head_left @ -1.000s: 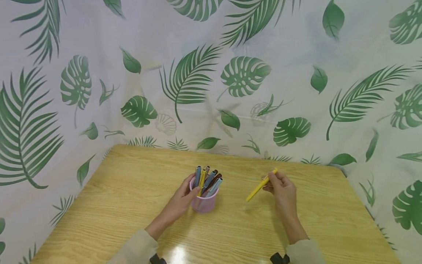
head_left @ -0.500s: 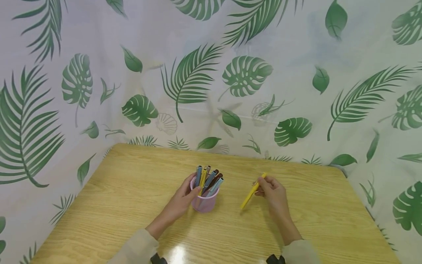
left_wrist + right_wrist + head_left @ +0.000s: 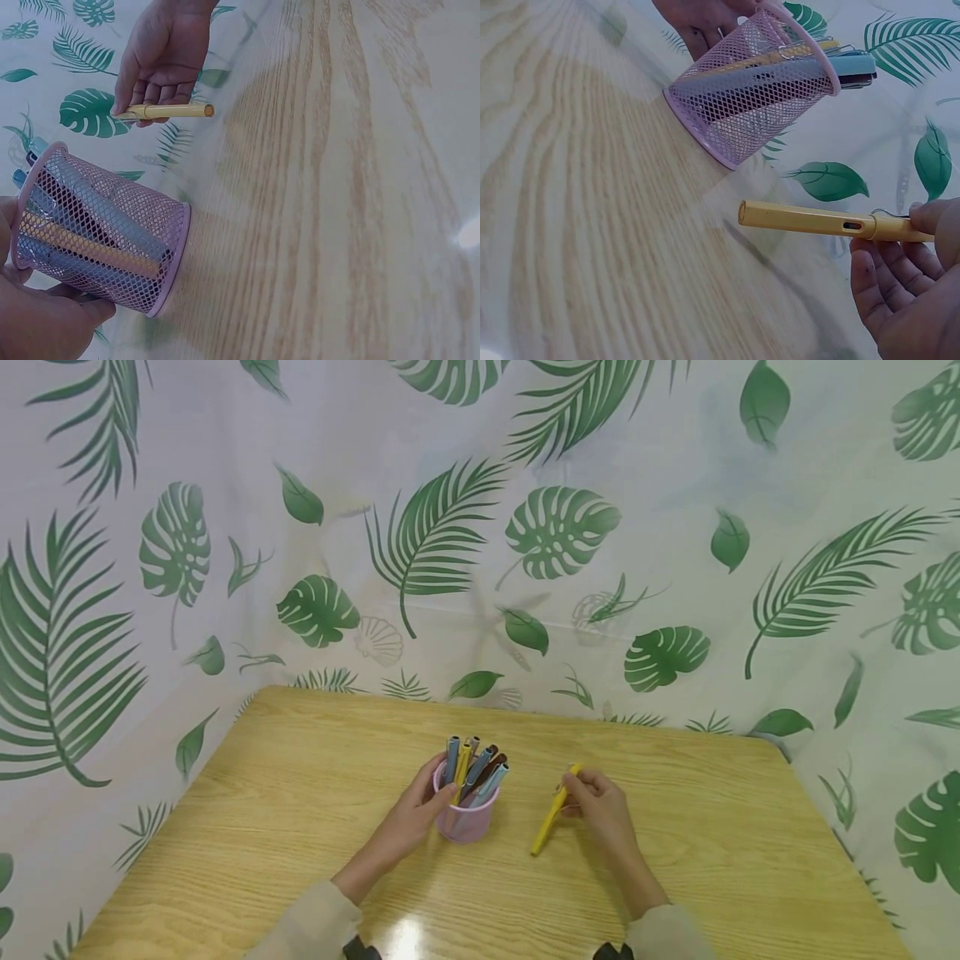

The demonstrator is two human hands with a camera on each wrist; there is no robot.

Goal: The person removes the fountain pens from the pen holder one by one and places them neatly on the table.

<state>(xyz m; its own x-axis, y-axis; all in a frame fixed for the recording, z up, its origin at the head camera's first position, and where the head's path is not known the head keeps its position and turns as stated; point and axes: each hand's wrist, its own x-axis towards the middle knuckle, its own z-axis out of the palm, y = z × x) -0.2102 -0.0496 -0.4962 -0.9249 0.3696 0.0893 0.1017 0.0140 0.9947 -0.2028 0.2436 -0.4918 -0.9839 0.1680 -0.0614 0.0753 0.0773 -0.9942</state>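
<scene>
While the yellow pen (image 3: 550, 815) hung just above the wooden surface (image 3: 262, 827), its long axis ran on a slant, the free end pointing down and toward the person, the clipped end up in the right hand (image 3: 600, 808), whose grip pinched it with curled fingers (image 3: 889, 281). Just beside it to the left stood a pink mesh cup (image 3: 463, 821) full of pens (image 3: 474, 766). The left hand (image 3: 408, 821) curled its grip round the cup's side. Behind hung a leaf-print curtain (image 3: 555, 531).
</scene>
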